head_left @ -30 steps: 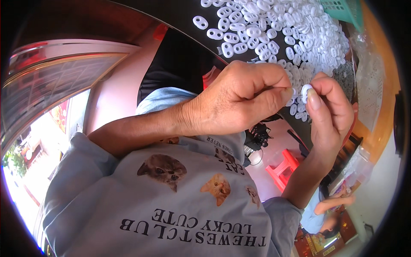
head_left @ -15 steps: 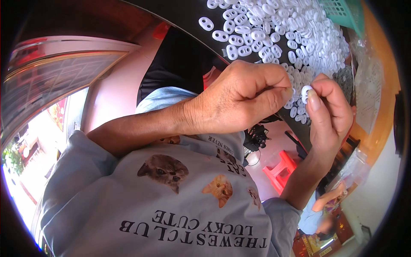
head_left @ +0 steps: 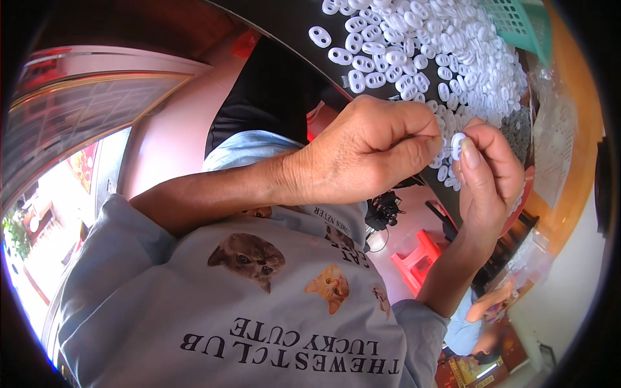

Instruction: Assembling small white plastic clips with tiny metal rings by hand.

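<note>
My left hand [head_left: 372,152] is closed in a pinch, thumb pressed against the curled forefinger. A thin, spring-like piece [head_left: 447,149] pokes out of its fingertips toward my right hand; most of it is hidden. Between thumb and forefinger of my right hand [head_left: 486,171] sits a small white oval plastic piece [head_left: 457,146], which looks like a cord lock. The two hands almost meet, with the thin piece pointing at the white oval. Behind them, a large heap of similar white two-holed ovals [head_left: 446,45] covers part of the dark tabletop [head_left: 294,32].
A green plastic basket [head_left: 521,29] stands at the far right beside clear plastic wrapping [head_left: 553,123]. Below the table are a red stool [head_left: 417,258] and a dark bundle [head_left: 385,210]. Another person [head_left: 469,326] is at the lower right. A small coil [head_left: 345,82] lies near the table edge.
My right hand, holding the white oval, has shifted slightly left and down, closer to my left hand. The left hand keeps its pinch. The background has moved a little with the view.
</note>
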`<state>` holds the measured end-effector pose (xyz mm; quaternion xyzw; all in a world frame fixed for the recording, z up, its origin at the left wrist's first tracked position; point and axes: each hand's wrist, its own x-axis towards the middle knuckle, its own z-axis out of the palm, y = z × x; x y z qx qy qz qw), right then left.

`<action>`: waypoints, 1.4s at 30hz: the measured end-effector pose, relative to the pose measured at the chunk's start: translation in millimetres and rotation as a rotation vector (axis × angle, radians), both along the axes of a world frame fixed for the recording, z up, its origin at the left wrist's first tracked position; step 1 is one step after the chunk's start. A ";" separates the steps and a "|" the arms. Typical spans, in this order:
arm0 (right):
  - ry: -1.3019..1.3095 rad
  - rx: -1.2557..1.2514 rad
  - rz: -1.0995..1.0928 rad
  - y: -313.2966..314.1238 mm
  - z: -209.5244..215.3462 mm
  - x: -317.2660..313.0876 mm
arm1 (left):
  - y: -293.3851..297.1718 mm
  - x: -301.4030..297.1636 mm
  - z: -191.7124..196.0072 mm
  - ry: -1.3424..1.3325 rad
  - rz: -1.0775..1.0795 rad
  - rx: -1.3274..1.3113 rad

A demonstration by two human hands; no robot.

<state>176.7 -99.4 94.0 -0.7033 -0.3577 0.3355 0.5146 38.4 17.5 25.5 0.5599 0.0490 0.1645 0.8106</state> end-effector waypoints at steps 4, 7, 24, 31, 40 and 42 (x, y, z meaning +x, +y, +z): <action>-0.093 -0.024 0.019 -0.2 -3.0 -0.8 | -3.2 1.0 -0.2 0.018 0.057 -0.051; -0.155 -0.003 0.040 1.7 -5.0 -5.0 | -5.3 1.3 -0.7 0.011 0.103 -0.080; -0.654 0.016 0.188 -2.2 -17.1 -9.3 | -0.5 -5.7 7.5 0.179 -0.026 -0.292; -0.937 0.057 0.341 -3.3 -12.6 -0.3 | -1.4 -4.5 5.2 0.206 -0.108 -0.383; -1.036 0.047 0.370 -6.6 -10.4 0.7 | 1.3 3.5 3.3 0.223 -0.129 -0.086; -1.028 0.039 0.368 -8.3 -11.2 0.2 | 1.0 3.6 2.5 0.230 -0.127 -0.084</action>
